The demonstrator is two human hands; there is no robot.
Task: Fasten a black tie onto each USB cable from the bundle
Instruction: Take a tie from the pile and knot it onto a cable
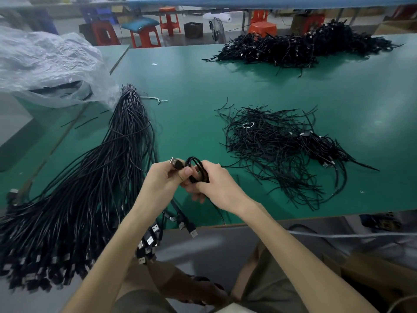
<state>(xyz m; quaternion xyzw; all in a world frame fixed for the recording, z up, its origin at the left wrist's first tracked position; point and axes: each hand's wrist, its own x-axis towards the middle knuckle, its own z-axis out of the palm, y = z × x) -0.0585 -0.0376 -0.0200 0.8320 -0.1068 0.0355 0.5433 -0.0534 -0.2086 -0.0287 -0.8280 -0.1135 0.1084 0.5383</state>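
One black USB cable, folded into a small coil, sits between both hands above the table's front edge. My left hand pinches it near its silver plug, which sticks out up and to the left. My right hand wraps around the coil's right side. The big bundle of black USB cables fans out to the left, plugs hanging over the near edge. A loose heap of black ties lies to the right of my hands. Whether a tie is on the held cable is hidden by my fingers.
The green table carries a second heap of tied cables at the far right. A crumpled clear plastic bag fills the far left. Red stools stand on the floor beyond. A cardboard box is at my lower right.
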